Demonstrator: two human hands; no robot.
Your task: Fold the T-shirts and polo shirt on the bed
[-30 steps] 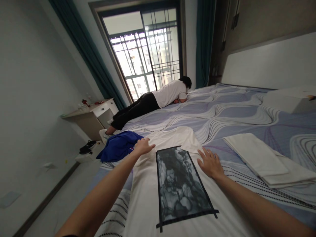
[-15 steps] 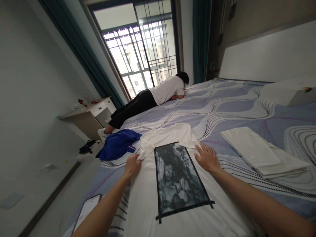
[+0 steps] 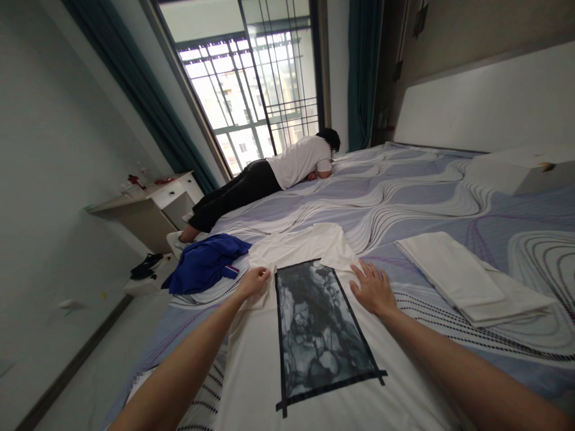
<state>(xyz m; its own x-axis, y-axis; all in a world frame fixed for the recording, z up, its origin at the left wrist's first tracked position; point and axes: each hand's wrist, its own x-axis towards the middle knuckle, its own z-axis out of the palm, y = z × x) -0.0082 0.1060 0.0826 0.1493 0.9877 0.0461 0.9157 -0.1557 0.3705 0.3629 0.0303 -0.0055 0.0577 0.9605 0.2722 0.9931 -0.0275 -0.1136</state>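
Note:
A white T-shirt (image 3: 265, 371) with a large black-and-grey printed panel (image 3: 317, 332) lies spread on the bed (image 3: 404, 197). Its far part (image 3: 300, 244) is folded over. My left hand (image 3: 254, 281) is closed on the shirt's left edge, pinching the fabric beside the print. My right hand (image 3: 374, 291) lies flat on the shirt to the right of the print, fingers stretched out and slightly apart.
A crumpled blue garment (image 3: 202, 263) lies at the bed's left edge. Folded white cloth (image 3: 467, 281) sits on the right. Another person (image 3: 269, 176) lies face down across the far side of the bed. A small desk (image 3: 148, 206) stands by the window.
My left hand drew back from the shirt's far left corner, gripped its left edge, then shifted slightly forward with the fabric. My right hand stayed flat on the shirt.

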